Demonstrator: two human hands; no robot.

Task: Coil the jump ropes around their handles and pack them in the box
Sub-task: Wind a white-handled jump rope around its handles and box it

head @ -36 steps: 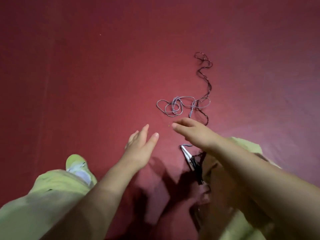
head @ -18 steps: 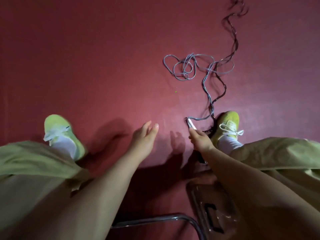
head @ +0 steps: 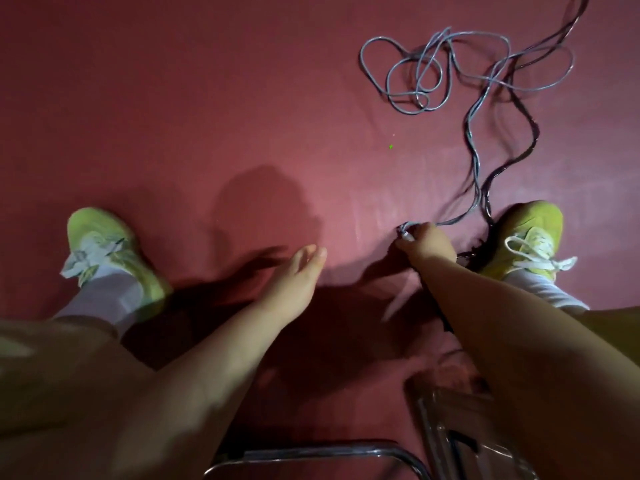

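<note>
Pinching the pale handle end (head: 406,234) of the grey rope (head: 433,69) low on the red floor (head: 207,98), the right hand (head: 427,242) curls its fingers round it beside the right shoe (head: 526,237). The left hand (head: 294,285) hovers with straight, released fingers, holding nothing. The rope lies tangled toward the floor's far right corner, crossed with a darker rope (head: 519,157). Judged from this, lifting slowly should let the loops fall free before winding begins; a clear box (head: 460,438) waits at the near edge.
</note>
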